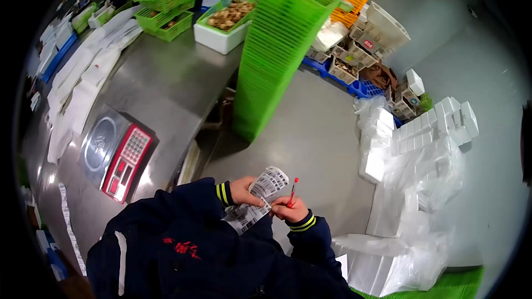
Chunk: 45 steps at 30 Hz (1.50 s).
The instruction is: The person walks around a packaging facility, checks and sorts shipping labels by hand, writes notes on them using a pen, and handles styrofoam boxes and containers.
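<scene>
Near the lower middle, my left hand [245, 191] is closed on a curled strip of printed labels [268, 182], which hangs down below the hand. My right hand [290, 209] is closed around a red pen [293, 191] that points upward, its fingertips at the labels' right edge. Both hands are in front of the dark jacket, close together. To their left, a red and silver weighing scale [127, 160] rests on the steel table [172, 88].
A tall stack of green baskets [274, 50] stands by the table's edge. White foam boxes [382, 205] in clear plastic line the right side. A basket of brown items [231, 15] sits at the table's far end. White cloths [88, 86] lie left.
</scene>
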### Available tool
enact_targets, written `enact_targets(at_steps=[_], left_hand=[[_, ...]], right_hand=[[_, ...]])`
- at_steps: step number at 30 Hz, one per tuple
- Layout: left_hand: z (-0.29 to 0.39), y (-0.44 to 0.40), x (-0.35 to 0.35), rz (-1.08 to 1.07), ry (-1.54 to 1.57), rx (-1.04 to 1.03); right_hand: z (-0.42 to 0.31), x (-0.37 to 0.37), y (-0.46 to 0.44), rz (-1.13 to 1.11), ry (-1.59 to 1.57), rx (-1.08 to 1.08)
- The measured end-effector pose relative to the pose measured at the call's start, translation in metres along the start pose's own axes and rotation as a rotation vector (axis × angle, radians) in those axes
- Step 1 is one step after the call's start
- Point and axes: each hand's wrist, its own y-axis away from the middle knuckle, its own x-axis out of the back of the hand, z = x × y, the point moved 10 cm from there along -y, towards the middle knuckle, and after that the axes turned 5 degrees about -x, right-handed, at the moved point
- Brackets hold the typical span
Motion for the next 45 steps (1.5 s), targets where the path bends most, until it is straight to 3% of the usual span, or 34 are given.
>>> enact_targets(at_steps=[7,8,13,16,19,22,27,31,36,43,45], left_hand=[[0.017,-0.184,-0.028,-0.094,0.132,0.079],[0.017,-0.208,-0.024,-0.073,0.048,0.086],[0.04,-0.3,-0.007,-0.064,0.213,0.185],[0.058,-0.359,0.034,0.024,0.142,0.126],[0.067,-0.425,0.085,0.133,0.134,0.084],[0.113,-0.512,0.122,0.127,0.086,-0.178],[0.171,-0.649,0.161,0.073,-0.004,-0.257],[0.202,-0.727,0.191,0.017,0.037,-0.241],[0.226,-0.809,0.277,0.17,-0.09,-0.33],[0.278,-0.866,0.404,0.337,-0.082,-0.322],[0.293,-0.855,0.448,0.473,-0.023,-0.337]], right_hand=[[-0.048,0.171,0.005,-0.018,-0.057,0.052],[-0.057,0.19,0.005,-0.049,-0.101,0.062],[-0.116,0.27,-0.025,-0.129,-0.111,0.062],[-0.149,0.32,-0.064,-0.153,-0.164,0.076],[-0.18,0.386,-0.108,-0.013,-0.212,0.023],[-0.236,0.456,-0.146,0.121,-0.34,0.144],[-0.305,0.564,-0.176,0.295,-0.552,0.273],[-0.351,0.625,-0.219,0.267,-0.607,0.368],[-0.399,0.708,-0.307,0.296,-0.501,0.286],[-0.506,0.744,-0.451,-0.028,-0.383,0.19],[-0.518,0.738,-0.497,-0.092,-0.345,0.027]])
